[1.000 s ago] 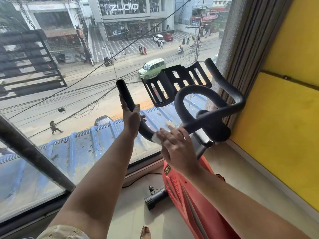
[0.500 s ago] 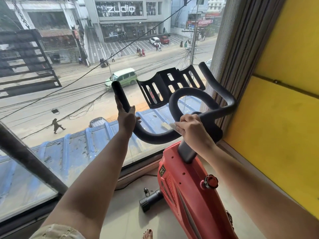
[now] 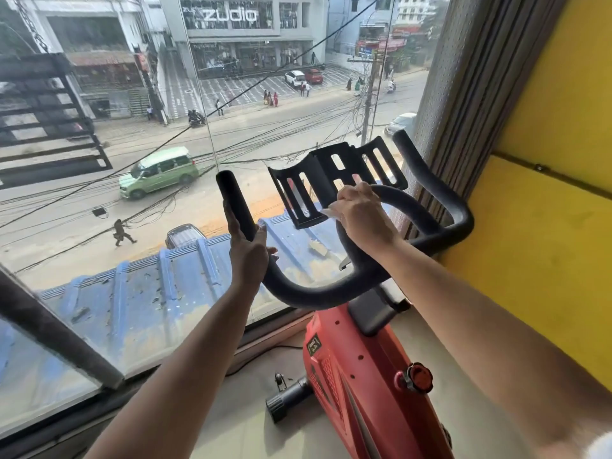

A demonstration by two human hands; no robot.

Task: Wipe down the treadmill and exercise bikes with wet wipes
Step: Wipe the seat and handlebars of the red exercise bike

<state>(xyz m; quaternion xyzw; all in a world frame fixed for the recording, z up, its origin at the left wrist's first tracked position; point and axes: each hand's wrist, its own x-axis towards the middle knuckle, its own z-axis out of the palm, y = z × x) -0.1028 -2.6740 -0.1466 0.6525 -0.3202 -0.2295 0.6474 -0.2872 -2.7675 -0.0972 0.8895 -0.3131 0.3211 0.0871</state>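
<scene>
STEP wipe handlebar [image 3: 308,296] | left hand [image 3: 246,253] fingers curled round its left end, steadying | right hand [image 3: 361,215] fingers clamp wet wipe [image 3: 326,212] round its inner curve; wrap fully, press firmly.

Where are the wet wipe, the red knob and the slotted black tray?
wet wipe [image 3: 327,212]: head view, white edge beside the right hand [image 3: 362,218].
red knob [image 3: 419,377]: head view, front face.
slotted black tray [image 3: 319,173]: head view, solid middle panel.

Single head view, wide-angle, facing forward-down; handlebar [image 3: 314,298] close, window [image 3: 149,309] just beyond, street [image 3: 231,137] below.
</scene>
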